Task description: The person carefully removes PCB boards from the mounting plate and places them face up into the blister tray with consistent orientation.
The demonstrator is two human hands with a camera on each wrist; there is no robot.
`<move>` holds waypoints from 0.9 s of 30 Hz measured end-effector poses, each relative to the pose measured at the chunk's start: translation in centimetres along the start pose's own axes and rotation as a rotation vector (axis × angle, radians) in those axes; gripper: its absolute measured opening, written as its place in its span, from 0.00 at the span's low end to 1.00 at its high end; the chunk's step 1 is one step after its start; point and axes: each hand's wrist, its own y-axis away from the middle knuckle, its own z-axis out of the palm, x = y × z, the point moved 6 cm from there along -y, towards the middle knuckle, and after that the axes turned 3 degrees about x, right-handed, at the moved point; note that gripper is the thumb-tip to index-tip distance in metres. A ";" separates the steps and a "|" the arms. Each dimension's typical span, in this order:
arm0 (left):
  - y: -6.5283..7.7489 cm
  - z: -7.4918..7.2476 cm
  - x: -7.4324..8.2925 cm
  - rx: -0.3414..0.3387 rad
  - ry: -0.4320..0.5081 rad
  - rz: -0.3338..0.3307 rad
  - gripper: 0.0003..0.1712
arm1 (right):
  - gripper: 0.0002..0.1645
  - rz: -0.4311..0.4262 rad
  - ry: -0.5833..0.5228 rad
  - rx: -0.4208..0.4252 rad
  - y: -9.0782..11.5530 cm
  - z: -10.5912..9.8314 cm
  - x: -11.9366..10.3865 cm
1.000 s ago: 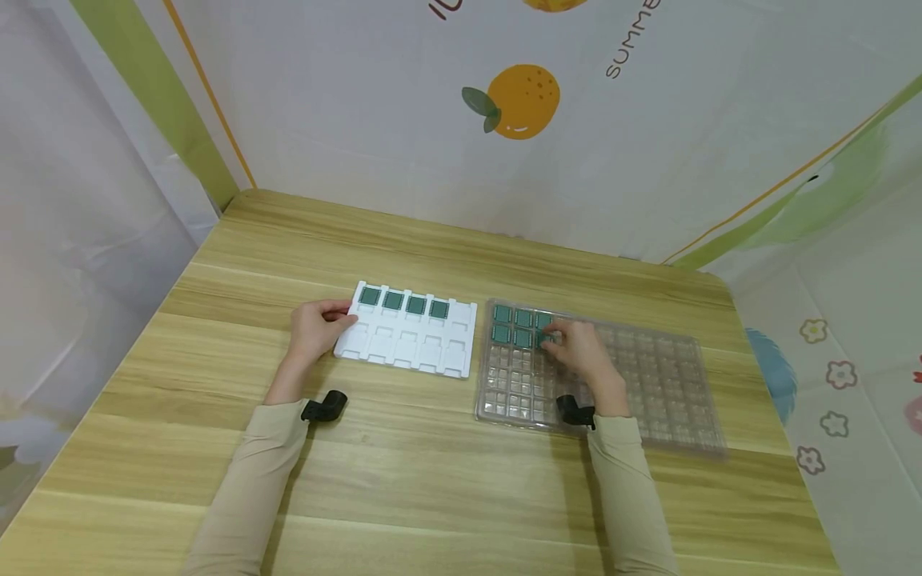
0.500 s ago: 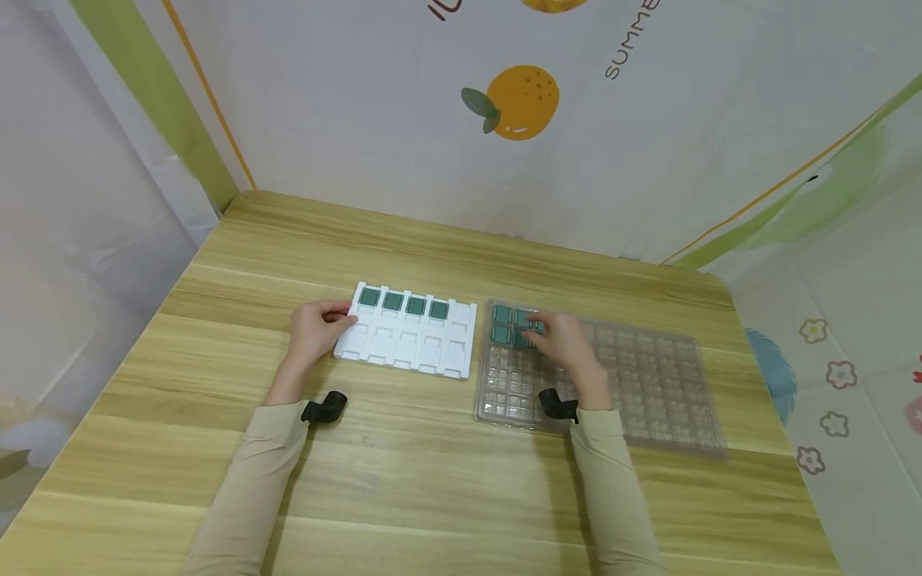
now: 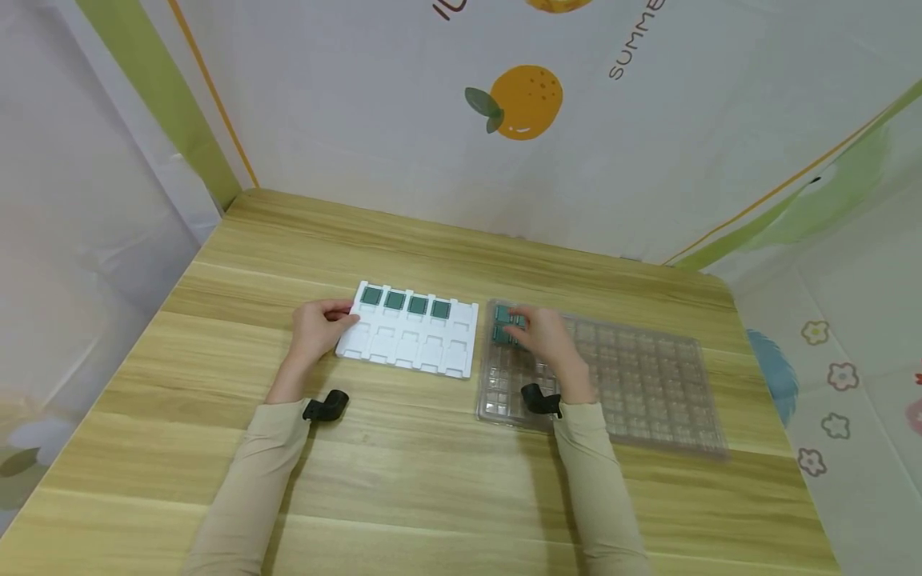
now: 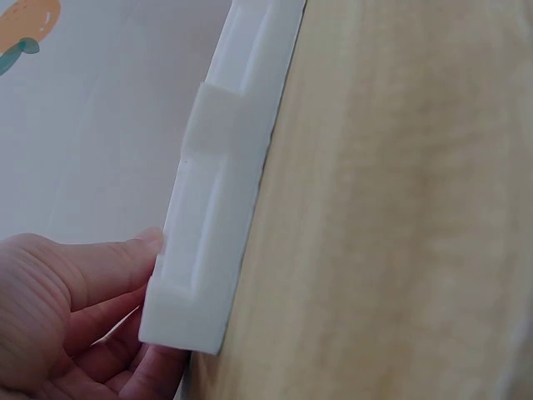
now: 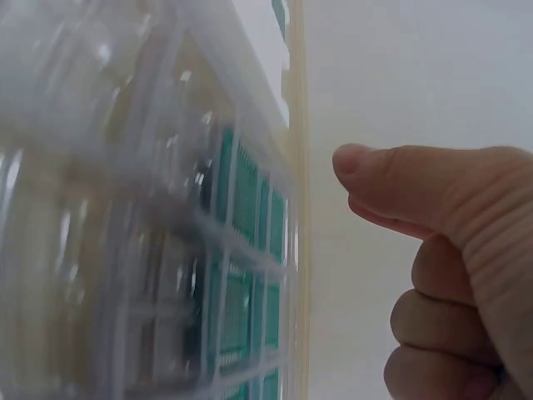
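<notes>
My left hand (image 3: 314, 330) pinches the left edge of a white plastic tray (image 3: 407, 349), thumb on top. Its thumb (image 4: 117, 265) lies against the tray's edge (image 4: 191, 208) in the left wrist view. Four of its upper pockets hold green square chips (image 3: 394, 300). To the right, my right hand (image 3: 545, 337) hovers over a clear compartment tray (image 3: 648, 376), above its green chips (image 3: 503, 314). In the right wrist view the thumb (image 5: 400, 171) lies along the index finger, the other fingers are curled; I cannot tell whether a thin chip is between the tips.
Both trays lie on a wooden table (image 3: 403, 496). A printed curtain (image 3: 403, 144) hangs behind its far edge. Black wrist cameras sit on the left wrist (image 3: 327, 406) and right wrist (image 3: 539, 400). The clear tray extends right, beneath my right forearm.
My right hand has moved left across the clear tray, from its third column of chips to near the first columns. The left hand and white tray have stayed in place.
</notes>
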 end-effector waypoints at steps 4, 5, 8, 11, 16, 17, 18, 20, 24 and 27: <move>0.0 0.0 0.0 -0.002 -0.001 -0.002 0.15 | 0.16 -0.008 -0.014 -0.005 -0.6 0.3 -0.7; 0.0 0.0 0.0 -0.002 -0.001 -0.002 0.15 | 0.16 -0.012 -0.017 -0.006 -0.8 0.4 -0.9; 0.0 0.0 -0.1 -0.002 -0.004 -0.001 0.15 | 0.15 -0.025 -0.027 -0.013 -1.2 0.7 -1.3; 0.0 0.0 -0.2 0.002 -0.004 0.000 0.15 | 0.15 -0.014 -0.035 -0.021 -1.5 1.1 -1.7; 0.0 -0.1 0.0 0.008 -0.004 0.013 0.14 | 0.16 -0.009 -0.043 -0.025 -2.0 1.7 -2.5; 0.0 -0.1 0.0 0.009 -0.005 0.015 0.14 | 0.16 -0.010 -0.043 -0.026 -2.1 1.9 -2.7; 0.0 -0.1 0.1 0.009 -0.005 0.015 0.14 | 0.16 -0.010 -0.045 -0.028 -2.2 2.0 -2.8; 0.1 -0.1 0.1 0.009 -0.004 0.016 0.14 | 0.16 -0.015 -0.044 -0.027 -2.4 2.3 -3.1; 0.1 -0.1 0.1 0.008 -0.002 0.013 0.14 | 0.16 -0.030 -0.029 -0.033 -2.9 2.9 -3.8; 0.1 -0.1 0.1 0.007 -0.001 0.014 0.14 | 0.16 -0.028 -0.015 -0.055 -3.2 3.5 -4.2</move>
